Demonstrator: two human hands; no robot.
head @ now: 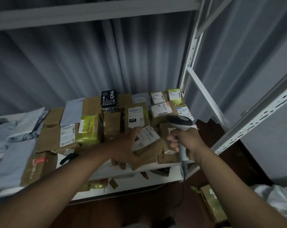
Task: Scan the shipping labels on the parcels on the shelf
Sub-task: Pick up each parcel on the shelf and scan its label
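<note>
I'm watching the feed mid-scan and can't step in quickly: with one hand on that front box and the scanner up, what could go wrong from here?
1. The left hand tilts the brown box at the shelf's front edge; it could slip off.
2. Its shipping label is angled and the light is dim, so the barcode scanner in the right hand may misread.
3. The scanner cable hangs past the shelf and could snag.

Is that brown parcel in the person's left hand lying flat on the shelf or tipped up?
Tipped up. The left hand holds the brown parcel tilted, its white label facing the scanner.
</note>
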